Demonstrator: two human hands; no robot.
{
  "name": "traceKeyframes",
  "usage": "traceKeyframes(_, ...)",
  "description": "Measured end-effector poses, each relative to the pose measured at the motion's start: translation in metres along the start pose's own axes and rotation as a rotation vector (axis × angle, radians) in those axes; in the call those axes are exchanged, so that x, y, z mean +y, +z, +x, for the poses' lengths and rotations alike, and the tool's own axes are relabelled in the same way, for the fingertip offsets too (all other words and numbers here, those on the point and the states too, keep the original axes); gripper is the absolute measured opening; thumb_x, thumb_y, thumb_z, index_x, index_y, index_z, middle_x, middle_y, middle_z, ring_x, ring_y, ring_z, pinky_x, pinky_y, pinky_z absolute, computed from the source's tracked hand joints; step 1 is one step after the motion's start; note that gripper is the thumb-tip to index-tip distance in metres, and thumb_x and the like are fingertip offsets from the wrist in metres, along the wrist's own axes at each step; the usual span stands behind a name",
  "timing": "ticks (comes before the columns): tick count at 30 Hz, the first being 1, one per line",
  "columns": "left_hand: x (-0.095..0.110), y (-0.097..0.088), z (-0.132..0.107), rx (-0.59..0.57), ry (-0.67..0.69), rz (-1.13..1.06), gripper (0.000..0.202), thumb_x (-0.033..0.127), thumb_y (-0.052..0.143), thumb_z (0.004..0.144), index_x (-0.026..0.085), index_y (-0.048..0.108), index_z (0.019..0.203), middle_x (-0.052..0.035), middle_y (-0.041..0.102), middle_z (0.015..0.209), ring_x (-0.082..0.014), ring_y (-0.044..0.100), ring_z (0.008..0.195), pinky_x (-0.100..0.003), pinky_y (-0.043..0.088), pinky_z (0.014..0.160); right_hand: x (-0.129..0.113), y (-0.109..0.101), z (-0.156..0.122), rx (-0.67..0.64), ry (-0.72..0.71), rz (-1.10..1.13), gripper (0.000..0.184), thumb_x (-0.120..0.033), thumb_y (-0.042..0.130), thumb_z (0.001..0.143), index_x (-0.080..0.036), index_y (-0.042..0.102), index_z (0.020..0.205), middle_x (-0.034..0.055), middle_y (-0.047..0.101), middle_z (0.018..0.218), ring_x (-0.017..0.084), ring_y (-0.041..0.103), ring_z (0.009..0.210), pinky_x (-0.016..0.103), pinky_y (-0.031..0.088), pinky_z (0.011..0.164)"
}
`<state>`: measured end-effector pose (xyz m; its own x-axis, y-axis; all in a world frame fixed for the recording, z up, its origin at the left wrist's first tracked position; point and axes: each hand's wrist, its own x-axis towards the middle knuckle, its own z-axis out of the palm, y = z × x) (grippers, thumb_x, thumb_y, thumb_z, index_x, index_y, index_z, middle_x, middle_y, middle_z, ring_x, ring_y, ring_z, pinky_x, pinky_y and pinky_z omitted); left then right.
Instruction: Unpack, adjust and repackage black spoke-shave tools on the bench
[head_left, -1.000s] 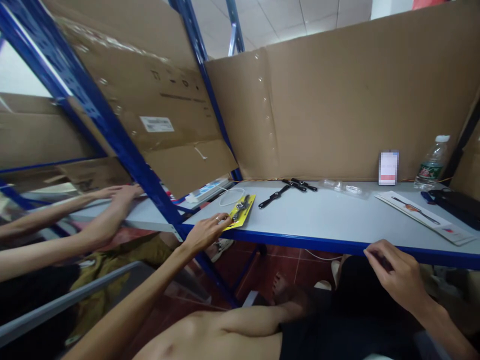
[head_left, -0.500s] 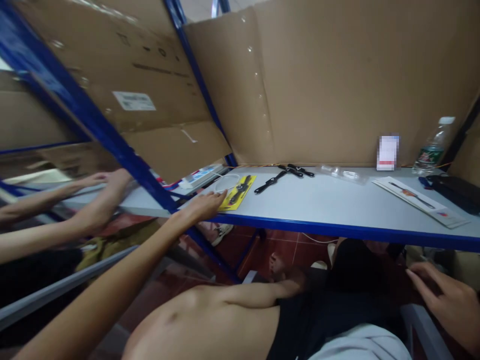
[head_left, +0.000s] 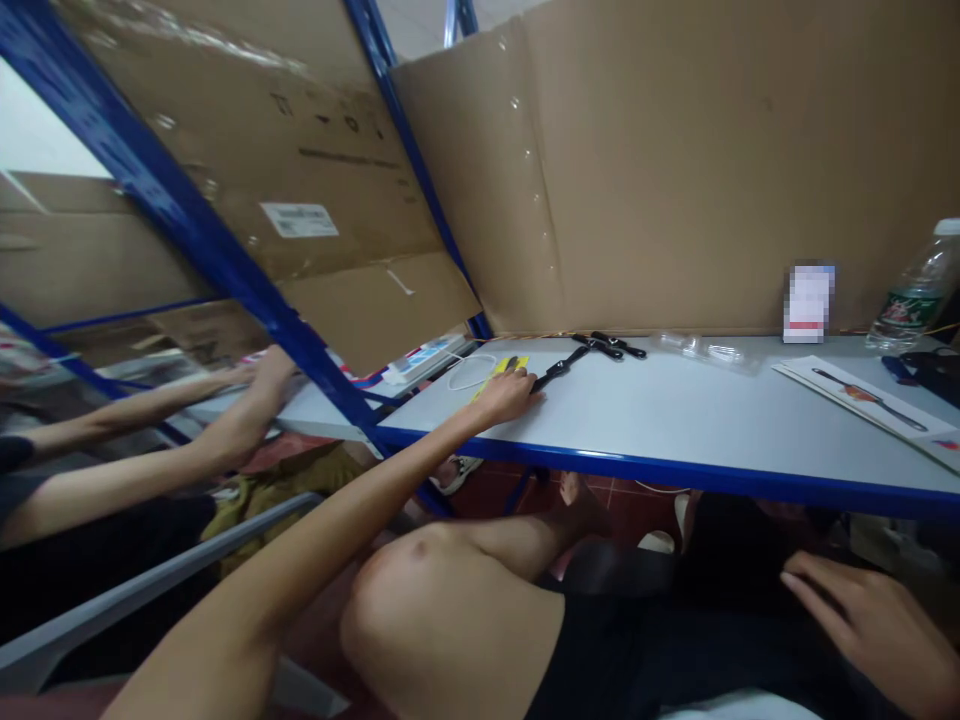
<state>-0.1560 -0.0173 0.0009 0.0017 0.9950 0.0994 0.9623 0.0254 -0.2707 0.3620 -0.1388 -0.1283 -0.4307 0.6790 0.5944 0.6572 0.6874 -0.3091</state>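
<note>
My left hand [head_left: 510, 398] reaches over the table, with the near end of a black strap-like piece [head_left: 559, 368] between its thumb and bent fingers. The piece still lies on the tabletop. Beneath and behind that hand is a yellow card [head_left: 517, 361] with a dark item on it, mostly covered. More black pieces [head_left: 606, 346] of the same look lie crossed just beyond. At the lower right, my right hand [head_left: 874, 610] is low by my lap, fingers loosely extended and apart, with nothing visible in them.
On the grey table [head_left: 675, 420] are clear plastic packaging [head_left: 709, 350], a printed white card [head_left: 870, 395], a water bottle [head_left: 907, 300] and a blurred white card [head_left: 808, 305]. A white cable [head_left: 471, 375] loops at left. Blue posts [head_left: 255, 300] separate another person's arms [head_left: 240, 420].
My left hand has shifted right from the yellow card to the near black piece, its fingers now bent. My right hand stays low. The view has turned slightly left.
</note>
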Motion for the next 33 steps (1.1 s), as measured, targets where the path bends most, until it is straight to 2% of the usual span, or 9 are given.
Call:
traceKeyframes(4, 0.013, 0.009, 0.029, -0.015, -0.098, -0.030, 0.046, 0.046, 0.041, 0.102, 0.012, 0.061, 0.125, -0.0219, 0.064, 0.124, -0.0329, 0.064, 0.113, -0.041, 0.049, 0.092, -0.032, -0.005, 0.056, -0.267, -0.256, -0.030, 0.022, -0.018, 0.054, 0.098, -0.028, 0.069, 0.086, -0.0020, 0.072, 0.075, 0.016, 0.067, 0.058, 0.028, 0.046, 0.055)
traceKeyframes(8, 0.021, 0.019, 0.052, 0.064, -0.183, -0.099, 0.049, 0.050, 0.039, 0.102, 0.011, 0.059, 0.125, -0.0216, 0.064, 0.124, -0.0332, 0.064, 0.114, -0.040, 0.050, 0.091, -0.029, -0.029, 0.133, -0.246, -0.467, -0.157, 0.024, -0.017, 0.050, 0.099, -0.024, 0.065, 0.081, 0.0009, 0.066, 0.068, 0.016, 0.060, 0.056, 0.030, 0.038, 0.055)
traceKeyframes(11, 0.025, 0.024, 0.062, 0.093, -0.221, -0.169, 0.047, 0.050, 0.039, 0.101, 0.013, 0.062, 0.118, -0.0193, 0.066, 0.121, -0.0314, 0.065, 0.109, -0.039, 0.051, 0.089, 0.002, -0.042, 0.201, -0.171, -0.533, -0.208, 0.026, -0.023, 0.051, 0.100, -0.022, 0.065, 0.078, 0.0001, 0.063, 0.061, 0.013, 0.054, 0.052, 0.029, 0.031, 0.054)
traceKeyframes(15, 0.028, 0.025, 0.065, 0.128, -0.244, -0.250, 0.045, 0.050, 0.044, 0.100, 0.014, 0.063, 0.119, -0.0164, 0.068, 0.117, -0.0303, 0.066, 0.106, -0.038, 0.051, 0.090, 0.063, -0.036, 0.286, -0.090, -0.471, -0.362, 0.027, -0.030, 0.053, 0.098, -0.020, 0.069, 0.078, -0.0005, 0.067, 0.061, 0.010, 0.050, 0.048, 0.028, 0.020, 0.053)
traceKeyframes(19, 0.031, 0.024, 0.063, 0.133, -0.279, -0.269, 0.046, 0.051, 0.046, 0.099, 0.015, 0.064, 0.121, -0.0156, 0.067, 0.118, -0.0303, 0.066, 0.108, -0.039, 0.051, 0.092, 0.104, -0.019, 0.345, -0.096, -0.365, -0.470, 0.060, -0.052, 0.034, 0.102, -0.012, 0.073, 0.081, 0.0016, 0.063, 0.054, 0.006, 0.048, 0.046, 0.031, 0.015, 0.057)
traceKeyframes(22, 0.033, 0.021, 0.062, 0.133, -0.291, -0.272, 0.045, 0.050, 0.047, 0.100, 0.015, 0.065, 0.120, -0.0154, 0.067, 0.118, -0.0299, 0.066, 0.108, -0.038, 0.050, 0.092, 0.112, -0.012, 0.371, -0.143, -0.348, -0.505, 0.088, -0.066, 0.009, 0.095, -0.006, 0.072, 0.079, 0.0028, 0.062, 0.053, 0.004, 0.050, 0.049, 0.036, 0.017, 0.058)
traceKeyframes(24, 0.034, 0.019, 0.060, 0.133, -0.293, -0.278, 0.045, 0.049, 0.047, 0.100, 0.014, 0.065, 0.120, -0.0159, 0.067, 0.119, -0.0302, 0.066, 0.108, -0.038, 0.051, 0.091, 0.112, -0.012, 0.383, -0.154, -0.378, -0.570, 0.092, -0.064, 0.002, 0.094, -0.006, 0.072, 0.081, 0.0039, 0.064, 0.056, 0.005, 0.055, 0.053, 0.036, 0.018, 0.058)
traceKeyframes(30, 0.034, 0.019, 0.059, 0.130, -0.289, -0.307, 0.043, 0.048, 0.049, 0.099, 0.015, 0.066, 0.120, -0.0145, 0.066, 0.117, -0.0285, 0.066, 0.107, -0.037, 0.051, 0.091, 0.116, -0.022, 0.393, -0.129, -0.444, -0.719, 0.036, -0.038, 0.048, 0.102, -0.016, 0.069, 0.081, 0.0055, 0.070, 0.063, 0.015, 0.062, 0.056, 0.029, 0.022, 0.056)
traceKeyframes(33, 0.033, 0.022, 0.062, 0.133, -0.285, -0.306, 0.043, 0.049, 0.048, 0.099, 0.016, 0.065, 0.121, -0.0142, 0.067, 0.117, -0.0283, 0.067, 0.106, -0.036, 0.051, 0.090, 0.121, -0.035, 0.382, -0.122, -0.418, -0.748, 0.032, -0.036, 0.050, 0.100, -0.018, 0.067, 0.080, 0.0055, 0.069, 0.061, 0.017, 0.060, 0.054, 0.029, 0.020, 0.055)
